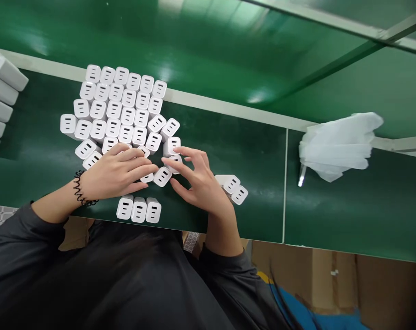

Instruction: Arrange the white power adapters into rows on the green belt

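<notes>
Many white charger blocks stand in rough rows on the green table, their slotted ends facing up. My left hand lies flat over the near rows with its fingers stretched out, hiding some blocks. On the right side of the group, my right hand has its fingers spread, the tips touching or close to a charger block at the edge. A tilted charger block sits between the two hands. Nearer my body stand three charger blocks side by side.
Two charger blocks lie apart beside my right forearm. More white blocks are stacked at the far left. A translucent white plastic bag rests on the right, beyond a pale seam. Green panels rise behind the table.
</notes>
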